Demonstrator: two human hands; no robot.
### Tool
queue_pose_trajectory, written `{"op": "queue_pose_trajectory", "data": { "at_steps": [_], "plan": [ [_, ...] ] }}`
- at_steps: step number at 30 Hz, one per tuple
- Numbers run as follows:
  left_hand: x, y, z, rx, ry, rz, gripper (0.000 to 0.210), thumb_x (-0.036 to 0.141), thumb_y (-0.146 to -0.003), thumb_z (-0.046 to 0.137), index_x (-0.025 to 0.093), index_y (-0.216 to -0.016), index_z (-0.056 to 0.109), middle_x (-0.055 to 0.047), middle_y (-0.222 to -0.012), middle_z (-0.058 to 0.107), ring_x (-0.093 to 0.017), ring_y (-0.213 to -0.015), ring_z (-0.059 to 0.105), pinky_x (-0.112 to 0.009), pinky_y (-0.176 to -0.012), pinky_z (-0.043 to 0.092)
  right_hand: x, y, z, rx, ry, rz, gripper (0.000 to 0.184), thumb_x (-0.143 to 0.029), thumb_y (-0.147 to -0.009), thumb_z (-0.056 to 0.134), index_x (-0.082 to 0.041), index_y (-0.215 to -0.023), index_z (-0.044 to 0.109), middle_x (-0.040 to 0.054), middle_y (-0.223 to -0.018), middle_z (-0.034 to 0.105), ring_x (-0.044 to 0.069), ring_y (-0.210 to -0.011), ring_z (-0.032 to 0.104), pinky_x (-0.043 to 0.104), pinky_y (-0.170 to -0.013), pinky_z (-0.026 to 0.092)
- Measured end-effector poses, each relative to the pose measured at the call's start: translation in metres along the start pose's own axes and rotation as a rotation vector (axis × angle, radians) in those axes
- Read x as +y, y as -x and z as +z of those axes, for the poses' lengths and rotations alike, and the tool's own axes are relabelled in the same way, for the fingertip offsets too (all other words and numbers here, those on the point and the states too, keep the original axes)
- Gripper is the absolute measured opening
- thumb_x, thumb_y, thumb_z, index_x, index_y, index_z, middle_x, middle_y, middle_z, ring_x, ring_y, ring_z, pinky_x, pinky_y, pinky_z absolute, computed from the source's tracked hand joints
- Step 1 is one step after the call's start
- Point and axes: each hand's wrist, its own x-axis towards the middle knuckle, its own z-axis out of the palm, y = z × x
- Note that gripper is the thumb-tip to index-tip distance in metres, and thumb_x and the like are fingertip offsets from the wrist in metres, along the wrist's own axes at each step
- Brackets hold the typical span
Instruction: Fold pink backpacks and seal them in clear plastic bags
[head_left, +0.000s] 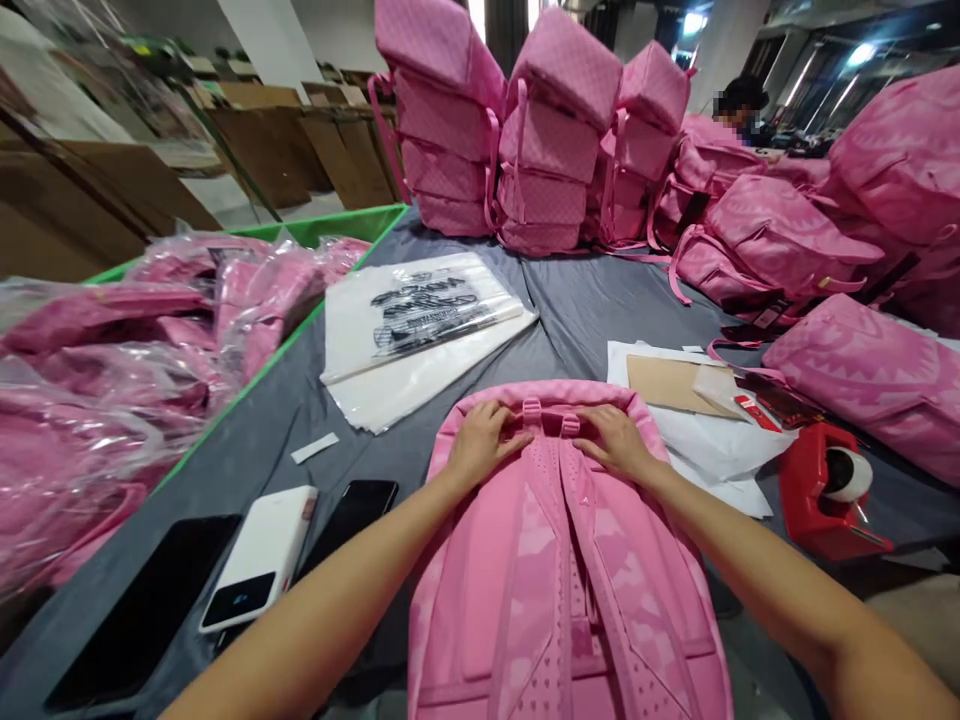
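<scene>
A pink backpack [487, 600] lies in front of me with its back panel and two camouflage-patterned shoulder straps facing up. My left hand [484, 440] is closed at its upper edge, thumb and fingers beside the left strap's buckle [532, 408]. On the other side of the straps, my right hand [616, 440] grips the same upper part, thumb by the right buckle [570, 425]. Some fingertips of both hands are hidden in the fabric near the strap tops.
White plastic bags [420, 330] with black print lie beyond the backpack. Phones [146, 610] and a white power bank [259, 560] are at left, near plastic-wrapped pink bags [112, 400]. A red tape dispenser [814, 490] stands right. Stacked pink bags [457, 130] line the back; a person [741, 108] is behind.
</scene>
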Motion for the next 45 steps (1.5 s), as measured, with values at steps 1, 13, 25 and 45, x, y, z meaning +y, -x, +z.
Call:
{"op": "queue_pose_trajectory", "data": {
  "at_steps": [1,13,25,45],
  "plan": [
    [-0.002,-0.015,0.002,-0.040,-0.038,-0.052,0.044,0.059,-0.085,0.071,0.018,-0.102,0.066,-0.012,-0.107,0.065,-0.032,-0.108,0.059,-0.045,-0.097,0.047,0.004,-0.012,0.005,-0.025,0.021,0.042,0.039,-0.034,-0.093,0.068,-0.020,-0.129,0.065,0.0142,-0.128,0.070,0.030,-0.116,0.063,0.047,-0.103,0.047],
    [0.051,-0.023,0.009,-0.262,0.075,-0.171,0.076,0.067,-0.091,0.058,0.031,-0.156,0.044,-0.016,-0.172,0.023,-0.048,-0.158,0.012,-0.070,-0.120,0.016,0.031,-0.080,0.034,-0.007,0.162,0.218,0.048,-0.046,-0.096,0.065,-0.014,-0.132,0.062,0.0194,-0.128,0.067,0.034,-0.118,0.060,0.047,-0.102,0.046],
    [0.061,0.002,0.030,-0.135,-0.123,-0.178,0.059,0.052,-0.097,0.058,0.039,-0.154,0.048,-0.004,-0.173,0.022,-0.041,-0.159,0.014,-0.060,-0.125,0.021,0.043,-0.099,-0.055,-0.272,0.441,0.355,0.046,-0.016,-0.087,0.068,-0.020,-0.132,0.064,0.0139,-0.133,0.067,0.027,-0.118,0.063,0.030,-0.089,0.047],
    [0.023,-0.031,0.034,-0.087,-0.044,-0.223,0.082,0.069,-0.083,0.069,0.046,-0.156,0.041,-0.001,-0.176,0.002,-0.048,-0.158,0.002,-0.074,-0.123,0.009,0.050,-0.196,-0.017,-0.538,0.403,0.176,0.034,-0.026,-0.077,0.081,-0.015,-0.108,0.073,0.0165,-0.110,0.076,0.031,-0.102,0.071,0.029,-0.074,0.046]
  ]
}}
